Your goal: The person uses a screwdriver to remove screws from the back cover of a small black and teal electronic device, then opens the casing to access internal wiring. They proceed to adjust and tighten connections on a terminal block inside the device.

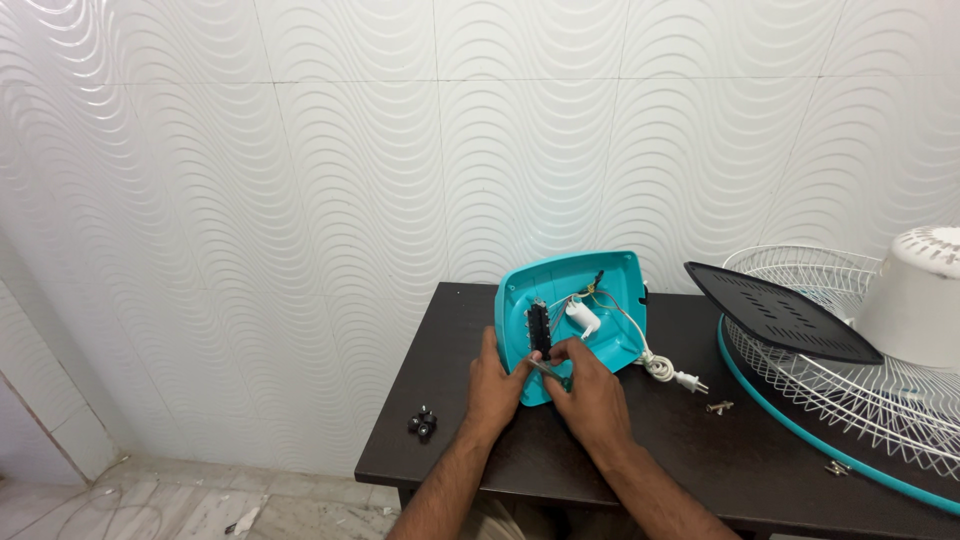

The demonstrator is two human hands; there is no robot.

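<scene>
A teal plastic fan base (610, 280) stands tilted on the dark table (690, 450), its open underside facing me, with a black switch block (540, 327), a white part and thin wires inside. My left hand (495, 385) grips the base's lower left edge. My right hand (590, 390) is shut on a thin metal tool (546, 368), whose tip rests near the switch block.
A white power cord with plug (668, 370) trails from the base. To the right lie a black plate (780, 312), a white wire fan grille (850, 385) with a teal rim, and a white motor housing (915, 300). Black knobs (422, 423) and loose screws (718, 407) sit on the table.
</scene>
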